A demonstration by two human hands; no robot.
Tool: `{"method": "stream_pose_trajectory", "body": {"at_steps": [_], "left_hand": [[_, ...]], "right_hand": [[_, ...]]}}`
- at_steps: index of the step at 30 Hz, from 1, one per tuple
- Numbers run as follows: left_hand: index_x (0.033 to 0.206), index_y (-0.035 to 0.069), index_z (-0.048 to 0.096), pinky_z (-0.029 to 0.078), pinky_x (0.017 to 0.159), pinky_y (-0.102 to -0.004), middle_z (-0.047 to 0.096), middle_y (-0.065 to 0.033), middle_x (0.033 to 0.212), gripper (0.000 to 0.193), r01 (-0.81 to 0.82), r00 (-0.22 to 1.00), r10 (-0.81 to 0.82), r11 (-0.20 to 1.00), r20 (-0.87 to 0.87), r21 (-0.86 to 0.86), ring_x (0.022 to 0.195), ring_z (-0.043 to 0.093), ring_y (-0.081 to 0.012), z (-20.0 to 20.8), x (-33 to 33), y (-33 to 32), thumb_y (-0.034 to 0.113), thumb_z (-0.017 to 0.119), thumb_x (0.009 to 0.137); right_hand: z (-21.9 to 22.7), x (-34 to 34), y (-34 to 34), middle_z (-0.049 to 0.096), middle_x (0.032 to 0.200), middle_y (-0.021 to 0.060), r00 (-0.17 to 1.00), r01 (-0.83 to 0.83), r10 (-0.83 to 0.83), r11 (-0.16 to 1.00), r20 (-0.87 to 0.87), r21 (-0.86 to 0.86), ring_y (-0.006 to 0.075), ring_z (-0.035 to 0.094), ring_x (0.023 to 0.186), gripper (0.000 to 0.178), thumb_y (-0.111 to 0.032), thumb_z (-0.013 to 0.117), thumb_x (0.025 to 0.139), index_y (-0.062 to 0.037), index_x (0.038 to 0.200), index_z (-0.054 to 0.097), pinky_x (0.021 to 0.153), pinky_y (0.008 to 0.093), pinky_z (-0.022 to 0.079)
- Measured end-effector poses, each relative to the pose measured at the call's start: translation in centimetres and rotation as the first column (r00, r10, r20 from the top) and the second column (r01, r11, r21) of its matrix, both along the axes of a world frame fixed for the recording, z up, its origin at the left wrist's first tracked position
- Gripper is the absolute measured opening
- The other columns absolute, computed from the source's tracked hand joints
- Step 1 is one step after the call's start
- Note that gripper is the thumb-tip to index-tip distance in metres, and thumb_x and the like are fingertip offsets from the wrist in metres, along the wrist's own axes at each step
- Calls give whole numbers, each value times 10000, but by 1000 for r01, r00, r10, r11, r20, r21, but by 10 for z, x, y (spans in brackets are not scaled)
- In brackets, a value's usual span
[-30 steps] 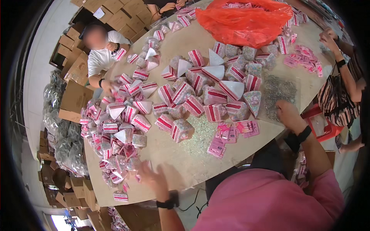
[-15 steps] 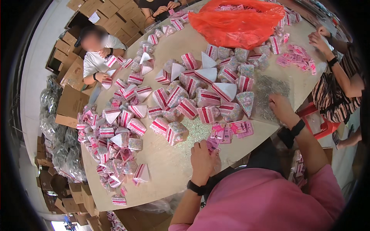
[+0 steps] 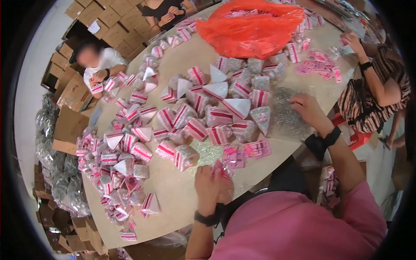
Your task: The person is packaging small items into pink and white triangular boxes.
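My left hand (image 3: 207, 184) is closed around a pink printed card (image 3: 222, 170) at the table's near edge. Just beyond it lie several more pink cards (image 3: 256, 149), overlapping in a small fan. My right hand (image 3: 307, 108) reaches to a heap of thin silver metal pieces (image 3: 287, 119) on a clear plastic sheet or bag. Its fingertips are pinched together at the heap; whatever they grip is too small to make out. Between and beyond my hands spreads a pile of wedge-shaped, cake-slice-like items (image 3: 219, 116) in white, pink and glitter. Pale glitter (image 3: 203, 154) is scattered beside them.
A second pile of cake-slice wedges (image 3: 123, 167) covers the table's left side. A red plastic bag (image 3: 255, 30) lies at the far side, near more pink cards (image 3: 318, 67). Co-workers sit around the table (image 3: 173, 216). Cardboard boxes (image 3: 71, 123) and clear bags (image 3: 65, 173) stand at left.
The whole view has shifted slightly. My right hand has moved a little farther over the silver pieces; my left hand has drawn slightly left with the card.
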State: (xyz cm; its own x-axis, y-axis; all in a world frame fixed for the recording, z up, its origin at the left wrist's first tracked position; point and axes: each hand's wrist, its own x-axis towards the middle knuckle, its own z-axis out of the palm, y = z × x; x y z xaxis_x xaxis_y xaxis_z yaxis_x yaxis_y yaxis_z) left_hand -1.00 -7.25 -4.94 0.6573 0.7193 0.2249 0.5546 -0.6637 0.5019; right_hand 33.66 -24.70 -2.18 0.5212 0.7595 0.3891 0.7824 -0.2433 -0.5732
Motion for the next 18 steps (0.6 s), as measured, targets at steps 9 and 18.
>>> {"method": "stream_pose_trajectory", "body": {"at_steps": [9,18], "left_hand": [[869,-7,562,402,545,-274,537,-47,679,125,-53,948,197,874,252,-484,595,471,-113,31,-12,-3,104,613,842],[964,10,525,465,576,-258,590,-56,802,104,162,846,344,562,407,-811,644,546,-116,39,-18,-16,81,550,892]], "right_hand": [[26,-22,-5,542,677,9,520,220,-18,969,-854,114,88,535,596,73,-22,535,839,-10,794,591,504,246,423],[29,-78,11,524,679,4,190,77,264,956,-946,282,70,456,521,71,-12,548,853,0,893,606,460,217,356]]}}
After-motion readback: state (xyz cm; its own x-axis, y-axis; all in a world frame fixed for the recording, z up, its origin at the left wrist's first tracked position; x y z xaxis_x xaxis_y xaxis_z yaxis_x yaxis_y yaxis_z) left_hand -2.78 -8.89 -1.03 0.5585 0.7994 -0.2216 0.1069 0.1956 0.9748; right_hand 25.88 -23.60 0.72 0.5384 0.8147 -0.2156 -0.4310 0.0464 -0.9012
